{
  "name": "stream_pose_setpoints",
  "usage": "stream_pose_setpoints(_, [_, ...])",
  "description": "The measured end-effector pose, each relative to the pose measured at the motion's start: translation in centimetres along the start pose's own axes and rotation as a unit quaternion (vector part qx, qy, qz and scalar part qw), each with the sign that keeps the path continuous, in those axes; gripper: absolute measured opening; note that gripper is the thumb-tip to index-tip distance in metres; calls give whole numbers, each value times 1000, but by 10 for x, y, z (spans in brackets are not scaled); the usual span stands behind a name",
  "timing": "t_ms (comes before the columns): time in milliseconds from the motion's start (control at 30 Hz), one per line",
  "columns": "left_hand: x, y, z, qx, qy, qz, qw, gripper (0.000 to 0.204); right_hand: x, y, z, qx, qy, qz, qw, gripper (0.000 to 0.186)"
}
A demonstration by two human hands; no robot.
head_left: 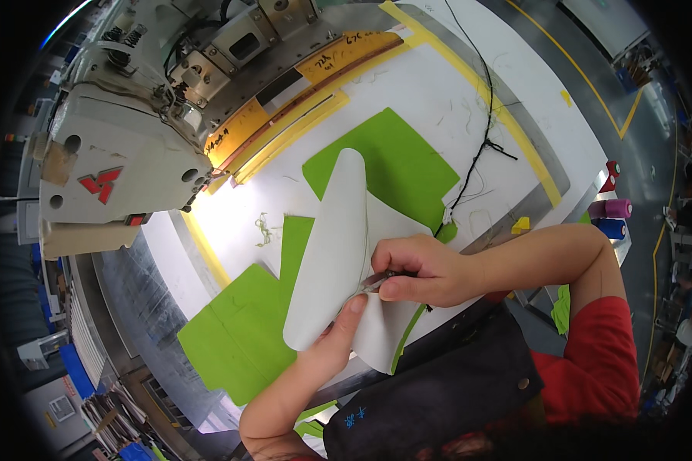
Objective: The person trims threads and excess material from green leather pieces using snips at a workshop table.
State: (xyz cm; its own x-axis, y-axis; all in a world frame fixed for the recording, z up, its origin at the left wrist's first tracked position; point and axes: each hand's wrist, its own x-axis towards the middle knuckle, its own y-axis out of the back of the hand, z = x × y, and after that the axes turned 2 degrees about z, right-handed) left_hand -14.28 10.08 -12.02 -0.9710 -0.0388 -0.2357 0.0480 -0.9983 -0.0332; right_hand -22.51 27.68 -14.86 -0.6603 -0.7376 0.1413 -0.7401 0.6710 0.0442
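Meanwhile, my left hand [338, 330] pinches the folded white-backed green cloth [338, 253] flat at six o'clock of the sewing machine [123, 154], steadying it so my right hand [419, 269], closed around small snips [375, 282], can trim.

— How is the light?
— Bright and even over the white table [438, 84], with the strongest glare just beneath the sewing machine [123, 154], where a lamp washes the surface out.
— Shadows?
— Soft ones under the pale fabric [331, 246].
— And sharpness?
— Crisp in the middle. Toward the rim, straight edges bow, detail smears, and the corners go black.
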Motion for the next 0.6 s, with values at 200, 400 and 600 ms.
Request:
stream_pose_setpoints(200, [9, -3, -17, -29, 28, 60, 997, 33, 4, 19, -17, 406, -73, 24, 910, 25])
stream_pose_setpoints(400, [13, -4, -13, -176, 97, 78, 977, 36, 6, 23, -16, -281, 49, 85, 955, 24])
stream_pose_setpoints(600, [12, -4, -14, -170, 94, 87, 977, 38, 3, 18, -11, -406, 74, 72, 908, 25])
